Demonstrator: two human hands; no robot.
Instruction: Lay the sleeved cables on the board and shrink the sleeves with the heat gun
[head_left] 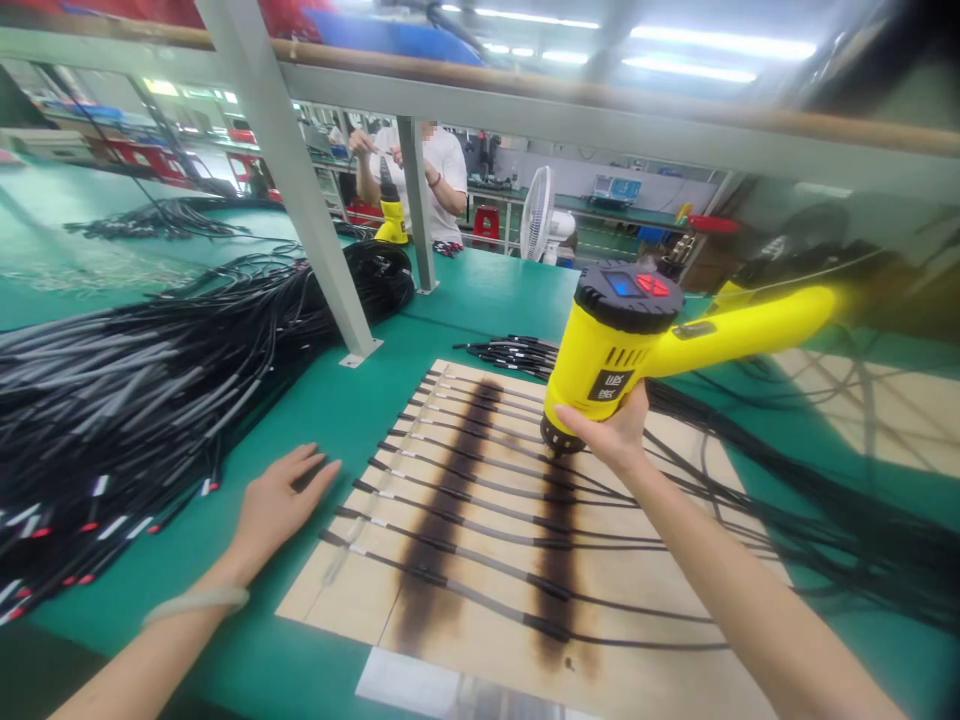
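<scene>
My right hand [619, 428] is wrapped round the lower body of a yellow heat gun [600, 350], whose black nozzle points down at a wooden board [645, 590]. Several black cables [480, 515] lie side by side across the board, over two dark scorched bands. The nozzle is close above the cables at the right-hand band; whether it touches them is hard to tell. My left hand [283, 497], with a pale bangle on the wrist, rests palm down on the green table [247, 620], left of the board. Its fingers are apart and hold nothing.
A large pile of black cables [172, 350] covers the left side. Grey metal posts [289, 170] rise from the table. More cables [825, 520] trail off right. Across the table, a person in a white shirt [446, 160] works near another yellow heat gun [392, 222]. A white fan [538, 215] stands behind.
</scene>
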